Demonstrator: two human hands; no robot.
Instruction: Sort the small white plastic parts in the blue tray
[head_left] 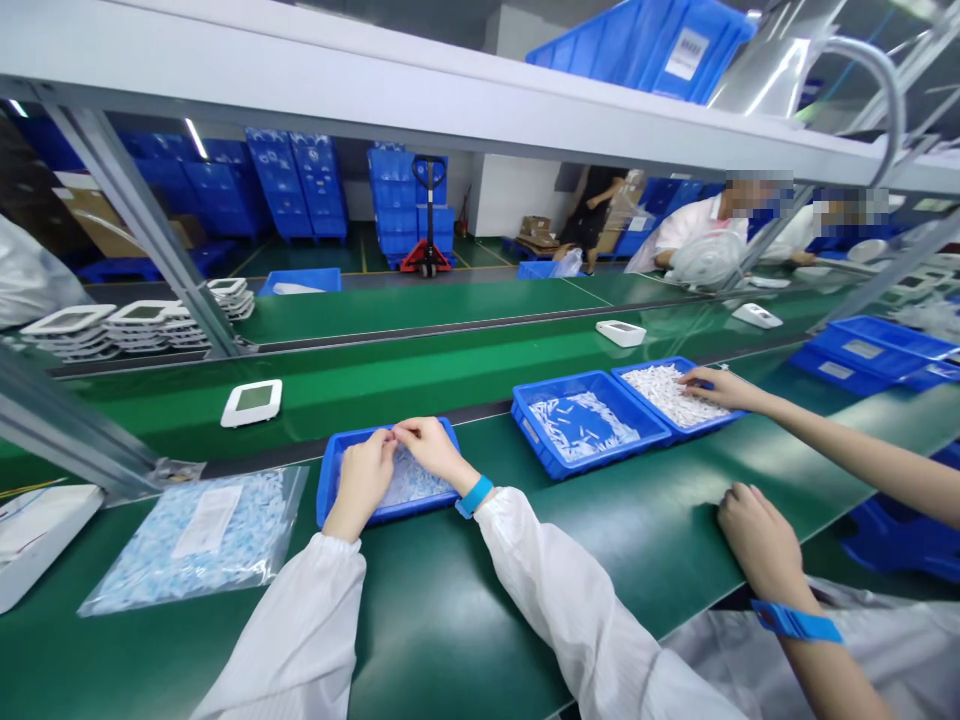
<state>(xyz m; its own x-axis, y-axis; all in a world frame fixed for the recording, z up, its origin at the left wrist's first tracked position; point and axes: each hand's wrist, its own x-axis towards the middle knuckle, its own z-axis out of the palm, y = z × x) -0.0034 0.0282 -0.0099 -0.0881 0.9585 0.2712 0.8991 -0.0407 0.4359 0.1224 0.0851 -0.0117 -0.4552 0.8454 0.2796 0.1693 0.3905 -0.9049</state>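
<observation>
Sleeves: your white left sleeve [292, 620] and right sleeve [570, 600] sit nearest the camera, reaching forward over the worktop [465, 630].
Wristband: blue band [474, 495] on your right wrist; no text you can read on it.
Tray: small blue tray [328, 485], straight ahead, directly under your hands; long axis runs left to right, right end slightly farther from you.
Parts: pale bluish bits [415, 482] in that tray, below your grip, right of your left hand [363, 475] and on the near side of your right hand [431, 447].
Nearer hand: neither clearly; left covers the tray's left half, right crosses its far rim.
Grip: both hands' fingertips are brought together and meet above the tray's far side; you can't tell if a part is pinched there, too small and hidden.
Bag: clear bag [255, 540] of pale blue bits, flat, left of the tray, just apart from it.
Bag label: white sheet [208, 520], fine print too small to read.
Neighbour: co-worker's hand [709, 385] in the far right tray [731, 422], well right of you.
Bin label: white tag [686, 53] on the overhead bin [607, 40], dark barcode-like marks, illegible.
Brands: none readable.
</observation>
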